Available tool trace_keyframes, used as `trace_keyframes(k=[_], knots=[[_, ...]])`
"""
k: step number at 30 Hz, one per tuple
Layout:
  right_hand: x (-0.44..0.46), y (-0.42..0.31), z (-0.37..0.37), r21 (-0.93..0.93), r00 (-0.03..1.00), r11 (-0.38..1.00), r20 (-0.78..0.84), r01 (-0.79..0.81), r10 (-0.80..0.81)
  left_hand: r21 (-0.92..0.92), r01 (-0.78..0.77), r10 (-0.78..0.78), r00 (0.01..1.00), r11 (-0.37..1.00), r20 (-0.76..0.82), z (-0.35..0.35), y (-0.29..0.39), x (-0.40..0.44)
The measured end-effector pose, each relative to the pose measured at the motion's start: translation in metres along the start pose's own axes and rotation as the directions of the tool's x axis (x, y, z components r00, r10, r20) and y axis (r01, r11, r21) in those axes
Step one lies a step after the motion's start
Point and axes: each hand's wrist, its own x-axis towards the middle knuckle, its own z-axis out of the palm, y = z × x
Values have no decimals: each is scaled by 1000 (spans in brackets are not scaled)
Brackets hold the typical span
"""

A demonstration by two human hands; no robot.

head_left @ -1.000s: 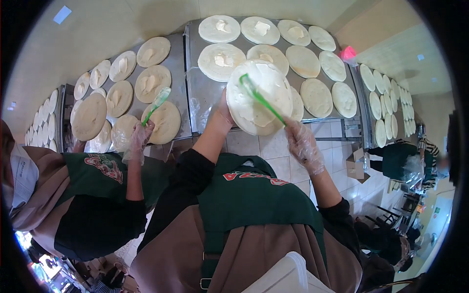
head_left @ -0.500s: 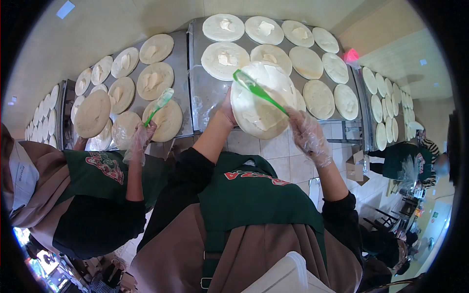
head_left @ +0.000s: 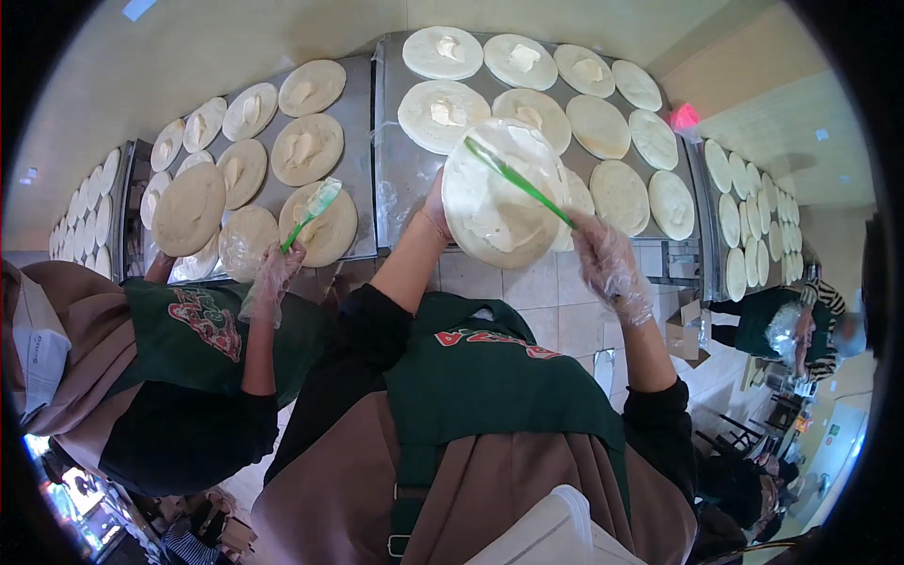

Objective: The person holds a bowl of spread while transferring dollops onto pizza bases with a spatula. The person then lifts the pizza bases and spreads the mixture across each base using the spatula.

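My left hand is closed on the left edge of a round pizza base, with the fingers hidden behind it. White creamy spread coats much of its upper face. In its clear plastic glove, my right hand grips the handle end of a green spatula. The spatula's blade lies over the upper left part of the base, against the spread. Behind the raised base, more bases rest on a metal table, some with a dollop of spread on top.
On the left, a co-worker's gloved hand holds another green spatula, near a raised base. Further bases lie on a table at the right. A cardboard box stands on the tiled floor. A white container shows below my chest.
My right hand has moved slightly right and down, drawing the spatula blade a little to the right across the base. My left hand still holds the base in nearly the same place.
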Motion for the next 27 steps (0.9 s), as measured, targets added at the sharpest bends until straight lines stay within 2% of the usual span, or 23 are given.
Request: trace_keyframes(k=[1, 2, 3, 4, 5, 6, 7, 8, 9, 10, 12, 13, 14, 15, 16, 17, 18, 20, 23, 24, 25, 26, 27], knots=[[3, -3, -1, -111, 999, 993, 33, -32, 36, -285, 158, -65, 949, 945, 309, -16, -1, 6], [5, -7, -3, -221, 995, 973, 62, -59, 75, -283, 158, -66, 949, 946, 309, -21, -2, 6], [7, -12, -3, -220, 995, 974, 61, -60, 75, -262, 203, -85, 912, 943, 401, -25, -2, 6], [7, -19, -3, -258, 987, 966, 146, -28, 68, -236, 246, -104, 866, 940, 489, -30, -3, 7], [6, -24, -5, -292, 971, 956, 232, 8, 62, -113, 276, -172, 819, 954, 548, -40, -4, 14], [5, -27, -7, -292, 971, 956, 232, 12, 58, -112, 273, -170, 819, 956, 548, -24, -4, 9], [4, -31, -9, -248, 960, 969, 275, 23, 48, -18, 118, -109, 963, 993, 248, -6, -5, 3], [4, -33, -10, -204, 947, 979, 318, 33, 35, 120, -5, 13, 998, 993, -66, 6, -5, -2], [3, -33, -9, -203, 947, 978, 320, 37, 30, -111, 39, 0, 941, 993, 338, -15, -2, 7], [0, -30, -8, -141, 952, 989, 305, 31, 13, -112, 34, 6, 942, 993, 337, -36, -7, 13], [-5, -22, -6, -75, 956, 996, 293, 37, -14, -202, 190, -109, 929, 961, 354, -22, -5, 0], [-7, -14, -6, -49, 977, 999, 214, 12, -1, -201, 175, -95, 931, 964, 353, -17, -4, -2], [-5, -9, -5, -16, 991, 1000, 135, -7, 9, -106, 115, -87, 966, 988, 244, -12, -4, -2], [-2, -15, -8, 75, 976, 981, 140, -177, 166, -5, 61, -60, 990, 998, 129, -5, -3, -4], [-1, -17, -10, 36, 967, 971, 109, -235, 230, -1, 27, -26, 993, 1000, 119, 2, -4, -8], [0, -18, -10, 4, 957, 960, 77, -280, 278, 51, 7, -8, 1000, 999, 13, 11, -3, -16], [1, -19, -10, -17, 965, 966, 51, -257, 258, 101, -16, 26, 995, 995, -95, 16, -2, -24], [-2, -17, -9, -56, 981, 979, -10, -196, 196, 42, -16, 15, 999, 999, 36, -3, -4, -25], [-6, -5, -3, -108, 995, 992, -85, -59, 49, -120, 19, -3, 991, 993, 132, -27, -6, -27], [-4, -9, -6, 26, 986, 986, -27, -165, 166, -190, 41, -7, 984, 981, 180, -33, -7, -25], [-5, -15, -7, 143, 959, 949, 49, -282, 277, -193, -10, 44, 984, 981, 170, -44, -10, -21], [-8, -13, -5, 154, 969, 957, 69, -247, 239, -296, -19, 86, 973, 955, 215, -57, -12, -16], [-12, -9, -1, 233, 951, 922, 67, -311, 303, -390, -15, 127, 957, 921, 262, -61, -10, -18]])
